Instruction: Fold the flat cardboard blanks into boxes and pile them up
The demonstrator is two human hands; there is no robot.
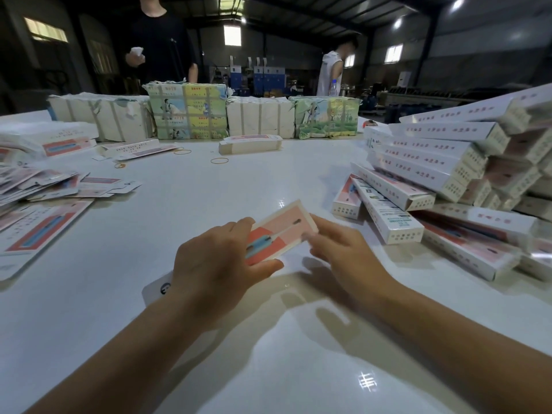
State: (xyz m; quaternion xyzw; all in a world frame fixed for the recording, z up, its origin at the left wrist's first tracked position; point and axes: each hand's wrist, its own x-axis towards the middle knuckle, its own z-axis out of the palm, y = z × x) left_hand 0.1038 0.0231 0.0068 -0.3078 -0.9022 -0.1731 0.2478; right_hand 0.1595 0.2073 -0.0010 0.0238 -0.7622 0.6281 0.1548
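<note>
No legible text anywhere. Rows of small red characters on white sides of folded boxes (442,162) stacked at right: too blurred to read. Print on flat blanks (44,231) at left: unreadable. Round dark logo on white tab (158,286) under left wrist: indistinct. Illustrated wrapped bundles (188,110) at far edge of table: small lettering, illegible.

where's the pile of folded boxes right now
In the head view the pile of folded boxes sits on the white table at the right, just beyond the right hand.
</note>
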